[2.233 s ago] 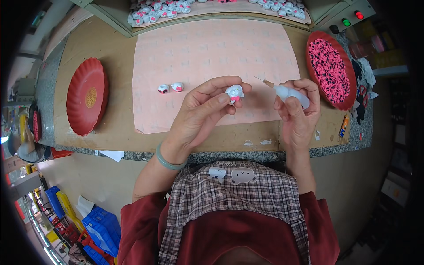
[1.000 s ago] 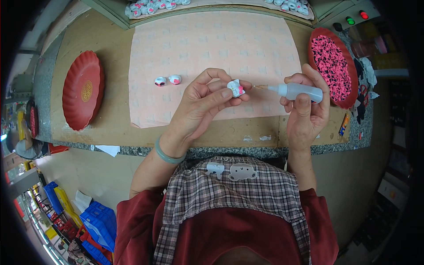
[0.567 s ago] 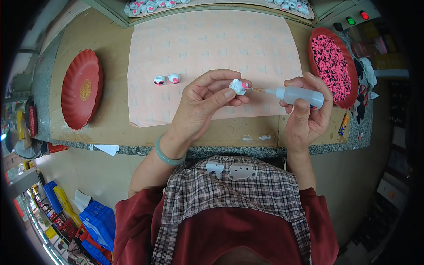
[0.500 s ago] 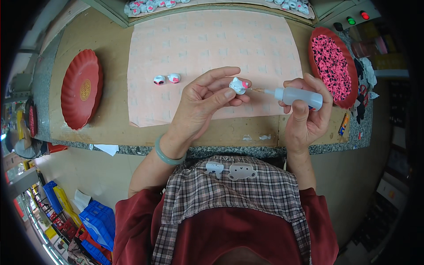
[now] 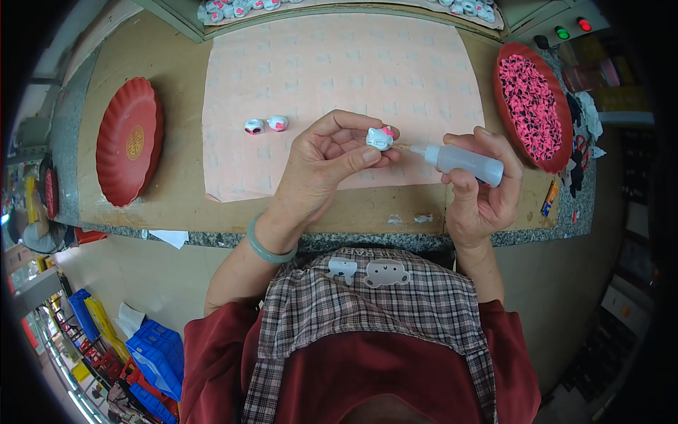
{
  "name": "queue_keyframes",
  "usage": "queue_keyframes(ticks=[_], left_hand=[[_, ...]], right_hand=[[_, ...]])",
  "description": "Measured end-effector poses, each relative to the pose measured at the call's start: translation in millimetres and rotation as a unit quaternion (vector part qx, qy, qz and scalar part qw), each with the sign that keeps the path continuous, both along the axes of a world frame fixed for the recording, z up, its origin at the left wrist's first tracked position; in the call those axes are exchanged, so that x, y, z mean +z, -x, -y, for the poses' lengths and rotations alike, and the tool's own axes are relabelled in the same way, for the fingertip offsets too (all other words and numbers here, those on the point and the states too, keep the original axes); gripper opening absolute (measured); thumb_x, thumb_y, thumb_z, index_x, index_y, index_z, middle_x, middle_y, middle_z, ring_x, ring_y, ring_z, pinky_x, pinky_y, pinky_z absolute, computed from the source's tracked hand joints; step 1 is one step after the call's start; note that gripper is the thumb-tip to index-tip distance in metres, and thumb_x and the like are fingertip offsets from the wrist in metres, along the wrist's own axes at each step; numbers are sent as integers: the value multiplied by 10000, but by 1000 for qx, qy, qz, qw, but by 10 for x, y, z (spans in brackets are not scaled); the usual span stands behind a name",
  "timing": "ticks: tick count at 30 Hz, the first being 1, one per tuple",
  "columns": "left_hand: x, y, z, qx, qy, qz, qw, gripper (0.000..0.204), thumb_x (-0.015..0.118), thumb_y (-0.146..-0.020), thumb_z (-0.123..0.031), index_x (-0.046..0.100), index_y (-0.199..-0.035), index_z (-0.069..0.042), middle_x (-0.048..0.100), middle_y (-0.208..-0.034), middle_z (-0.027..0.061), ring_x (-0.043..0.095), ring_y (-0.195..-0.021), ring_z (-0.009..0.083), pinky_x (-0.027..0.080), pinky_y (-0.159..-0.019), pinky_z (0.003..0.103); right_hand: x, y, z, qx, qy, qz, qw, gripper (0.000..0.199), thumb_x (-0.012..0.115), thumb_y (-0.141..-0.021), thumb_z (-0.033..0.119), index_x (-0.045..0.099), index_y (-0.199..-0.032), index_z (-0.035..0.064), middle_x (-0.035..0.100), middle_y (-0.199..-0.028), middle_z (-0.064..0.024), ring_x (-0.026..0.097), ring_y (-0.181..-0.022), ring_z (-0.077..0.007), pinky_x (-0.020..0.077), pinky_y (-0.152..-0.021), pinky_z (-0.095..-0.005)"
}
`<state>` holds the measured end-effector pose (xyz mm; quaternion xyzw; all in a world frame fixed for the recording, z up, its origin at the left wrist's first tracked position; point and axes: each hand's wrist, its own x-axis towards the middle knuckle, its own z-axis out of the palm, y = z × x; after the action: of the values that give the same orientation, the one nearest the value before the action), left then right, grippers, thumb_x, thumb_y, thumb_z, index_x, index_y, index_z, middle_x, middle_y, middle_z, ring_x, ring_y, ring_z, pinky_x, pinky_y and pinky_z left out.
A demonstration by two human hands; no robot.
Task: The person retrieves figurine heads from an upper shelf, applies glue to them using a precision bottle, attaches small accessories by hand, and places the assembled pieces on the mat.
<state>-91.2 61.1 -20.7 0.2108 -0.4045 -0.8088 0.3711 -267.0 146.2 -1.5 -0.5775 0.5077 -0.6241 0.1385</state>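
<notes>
Above the bench (image 5: 385, 206), a person's left grip (image 5: 325, 157) pinches a small white-and-pink cat-head piece (image 5: 379, 140); just to its right, the right grip (image 5: 482, 203) clasps a translucent needle-tipped bottle (image 5: 467, 164).

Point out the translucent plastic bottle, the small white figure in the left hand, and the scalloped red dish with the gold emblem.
Translucent plastic bottle (image 5: 467, 164): head view, middle of its body.
Small white figure (image 5: 379, 140): head view, white surface.
Scalloped red dish (image 5: 134, 143): head view, gold emblem inside.
</notes>
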Motion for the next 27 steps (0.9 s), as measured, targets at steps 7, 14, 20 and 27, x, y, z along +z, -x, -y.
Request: queue_keyframes(ticks=[7,14,20,27], left_hand=[[7,0,-14,0,-7,0,1000,263,621,-831,-33,536,-1073,24,613,-1071,197,639,-909,238,533,-827,318],[-12,-5,-19,0,-10,0,1000,262,622,-831,-34,538,-1074,18,613,-1072,195,639,-910,231,532,-828,316],[-17,-12,-17,-2,-11,5,1000,264,625,-829,-34,540,-1074,15,616,-1072,190,639,-910,222,532,-828,311],[-18,-19,-16,-4,-7,20,1000,263,630,-828,-39,543,-1069,18,617,-1069,185,639,-909,214,535,-820,300]], right_hand=[[9,-10,3,-10,-5,-25,1000,496,676,-823,235,454,-1162,-51,605,-998,-177,626,-779,-188,515,-651,-258],[5,-25,0,-21,-10,-41,999,515,640,-855,285,439,-1196,-44,623,-951,-190,561,-649,-114,469,-572,-205],[-4,-24,-6,-17,-15,-49,999,498,642,-857,254,440,-1195,-51,622,-952,-191,572,-665,-122,471,-588,-205],[9,-12,0,-13,-15,-64,998,492,645,-856,236,439,-1193,-57,619,-955,-190,595,-718,-147,481,-616,-214]])
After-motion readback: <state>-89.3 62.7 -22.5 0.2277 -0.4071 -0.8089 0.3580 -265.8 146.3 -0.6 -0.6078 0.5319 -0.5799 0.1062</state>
